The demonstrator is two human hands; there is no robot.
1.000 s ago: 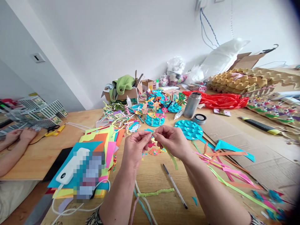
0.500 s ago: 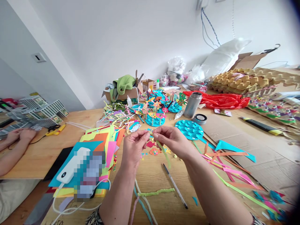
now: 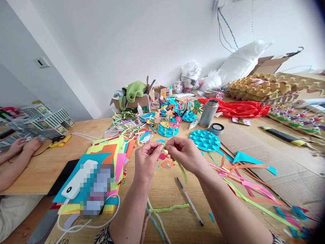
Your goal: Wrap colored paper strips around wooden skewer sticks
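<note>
My left hand (image 3: 148,157) and my right hand (image 3: 183,152) meet over the table, fingertips pinched close together. Between them is a thin yellow-green strip (image 3: 183,171), apparently paper. Its loose tail hangs down below my right hand, while the end at the fingertips is mostly hidden. Just beyond and under the hands lie paper fish, among them an orange fish (image 3: 167,164) and a red fish (image 3: 164,155). A ballpoint pen (image 3: 190,201) rests on the table below my right hand. Closer to me are fuzzy pipe cleaners, including a green pipe cleaner (image 3: 170,208).
Coloured paper sheets (image 3: 101,149) bear a white power bank (image 3: 78,179) and a blurred phone-like object at left. A metal flask (image 3: 209,113) stands beside a blue bumpy disc (image 3: 204,140). Paper strips (image 3: 251,183) and a cutter (image 3: 283,136) lie right. Another person's hands (image 3: 27,145) are far left.
My hands stay pinched together and have shifted only slightly; the strip's tail has swung a little to the right. At far left, the other person's hands have moved slightly.
</note>
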